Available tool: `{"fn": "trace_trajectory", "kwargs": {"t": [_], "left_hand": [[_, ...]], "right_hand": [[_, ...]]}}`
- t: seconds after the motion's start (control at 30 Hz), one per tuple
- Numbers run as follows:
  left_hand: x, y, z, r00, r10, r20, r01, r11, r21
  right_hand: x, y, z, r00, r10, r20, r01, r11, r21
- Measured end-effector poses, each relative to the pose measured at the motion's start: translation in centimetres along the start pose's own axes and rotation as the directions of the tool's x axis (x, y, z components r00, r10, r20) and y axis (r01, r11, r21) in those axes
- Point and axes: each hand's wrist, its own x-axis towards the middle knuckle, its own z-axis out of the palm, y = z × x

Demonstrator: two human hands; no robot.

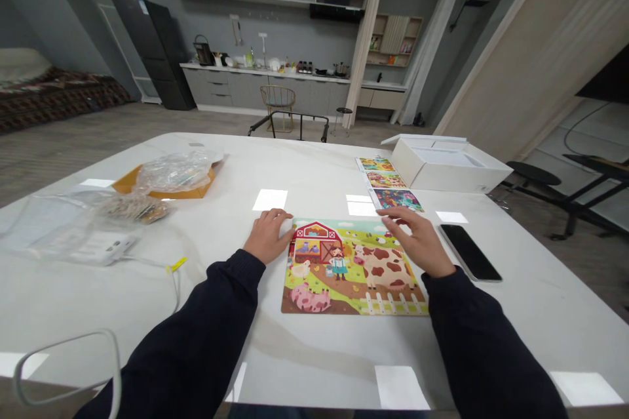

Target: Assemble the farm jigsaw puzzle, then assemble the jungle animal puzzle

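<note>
Below frame centre, has bare left hand [268,235] and bare right hand [417,240] at upper corners of colourful rectangular farm-picture board [351,278]; cannot tell whether gripping. Could skew it pushing unevenly, or bump black-screened rectangular phone [470,253] drifting right.

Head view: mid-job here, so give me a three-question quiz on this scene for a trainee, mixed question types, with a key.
1. Multiple choice: which animal printed on the farm-scene picture board is largest?
A) pig
B) cow
C) hen

2. True or false: the left hand is at the board's far left corner.

3. Short answer: what lies on the table just to the right of the right hand?

Key:
1. B
2. True
3. The smartphone
</note>
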Motion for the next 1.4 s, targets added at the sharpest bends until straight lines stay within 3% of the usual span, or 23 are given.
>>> {"fn": "trace_trajectory", "kwargs": {"t": [0.13, 0.23, 0.3, 0.43, 0.53, 0.67, 0.83, 0.93, 1.13, 1.23, 1.4], "left_hand": [[0.4, -1.4, -0.1, 0.995, -0.102, -0.008, 0.102, 0.995, 0.021], [0.5, -1.7, 0.0, 0.992, -0.125, 0.006, 0.124, 0.992, 0.034], [0.4, -1.4, 0.1, 0.995, -0.100, 0.015, 0.099, 0.995, 0.013], [0.3, -0.5, 0.3, 0.992, 0.022, 0.127, -0.015, 0.998, -0.061], [0.3, -0.1, 0.4, 0.981, 0.020, 0.191, -0.007, 0.998, -0.064], [0.4, -0.3, 0.5, 0.983, -0.017, 0.182, 0.033, 0.996, -0.085], [0.4, -0.7, 0.4, 0.985, -0.027, 0.168, 0.047, 0.992, -0.114], [0.4, -0.7, 0.5, 0.986, -0.022, 0.166, 0.042, 0.992, -0.117], [1.7, 0.2, 1.5, 0.998, -0.029, 0.048, 0.032, 0.998, -0.058], [2.5, 0.8, 1.9, 0.999, -0.027, 0.038, 0.027, 1.000, -0.003], [2.7, 1.0, 2.1, 0.999, -0.015, 0.033, 0.017, 0.999, -0.038]], "right_hand": [[0.7, 7.0, -2.9, 0.973, 0.226, 0.050, -0.221, 0.972, -0.078], [-0.2, 11.2, -2.5, 0.965, 0.256, -0.053, -0.261, 0.944, -0.203], [-0.8, 12.6, -2.0, 0.968, 0.250, -0.031, -0.250, 0.944, -0.217], [-1.2, 12.8, -1.9, 0.963, 0.253, 0.094, -0.231, 0.953, -0.194], [-1.2, 12.6, -2.2, 0.962, 0.225, 0.156, -0.193, 0.961, -0.197], [-1.2, 12.5, -1.9, 0.972, 0.151, 0.182, -0.105, 0.965, -0.242], [-1.4, 12.2, -1.6, 0.968, 0.155, 0.197, -0.100, 0.959, -0.266], [-1.2, 11.9, -1.3, 0.969, 0.177, 0.175, -0.124, 0.954, -0.274], [0.0, 11.1, 0.5, 0.979, 0.200, -0.023, -0.192, 0.894, -0.404], [0.3, 11.1, 1.2, 0.988, 0.153, -0.012, -0.143, 0.891, -0.431], [0.0, 12.3, 1.3, 0.997, 0.073, 0.039, -0.056, 0.943, -0.328]]}}
